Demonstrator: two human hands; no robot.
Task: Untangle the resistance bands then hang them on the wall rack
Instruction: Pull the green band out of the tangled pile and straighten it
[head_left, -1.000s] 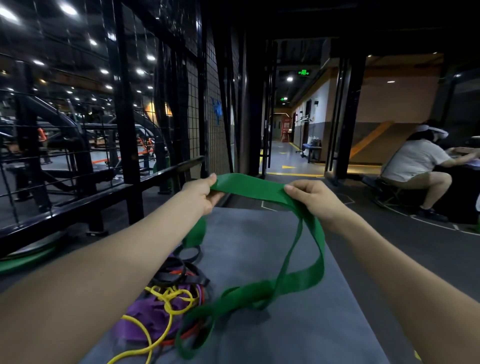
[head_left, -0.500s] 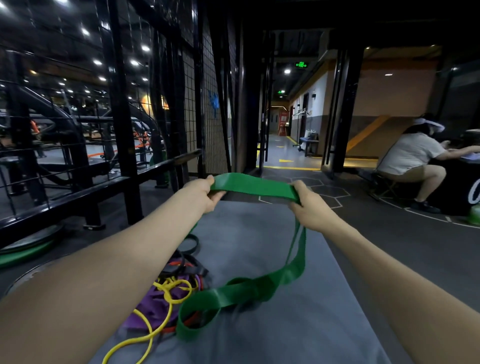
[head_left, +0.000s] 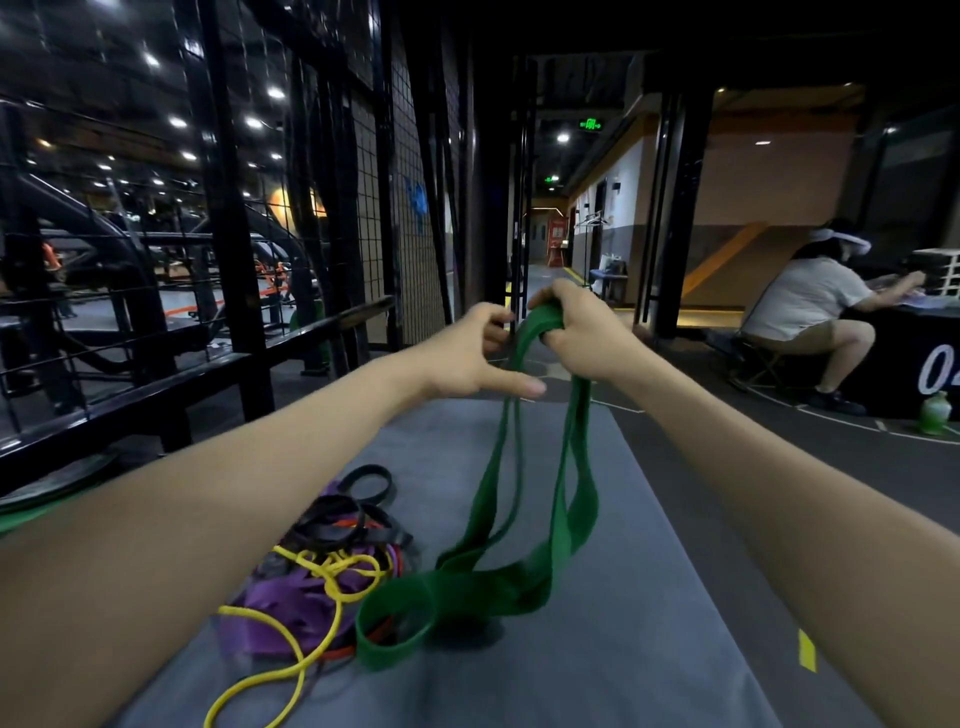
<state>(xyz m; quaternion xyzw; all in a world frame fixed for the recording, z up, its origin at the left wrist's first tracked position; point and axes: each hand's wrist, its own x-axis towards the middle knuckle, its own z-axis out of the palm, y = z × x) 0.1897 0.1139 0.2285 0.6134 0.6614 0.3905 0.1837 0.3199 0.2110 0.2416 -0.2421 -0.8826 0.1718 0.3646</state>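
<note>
- Our right hand (head_left: 574, 332) grips the limp, stretchy green band (head_left: 569, 499) bunched at its top.
- Left hand (head_left: 475, 353), fingers spread, beside it.
- Best held at the top fold.

The scene was dim overall, lit mainly by small white ceiling spots (head_left: 176, 122) scattered across the upper left, each blown out into a glaring dot. A warmer glow lay on the orange wall (head_left: 769, 171) at the right, and a green exit sign (head_left: 590, 124) shone down the corridor. The grey mat (head_left: 597, 649) caught soft, even light, with a faint shadow under the green band (head_left: 563, 499). Motion blur smeared the left hand (head_left: 475, 353) and the band's lower loops. Wide-angle distortion bowed the black grid frame (head_left: 228, 208) and stretched both forearms near the lower edges.
</note>
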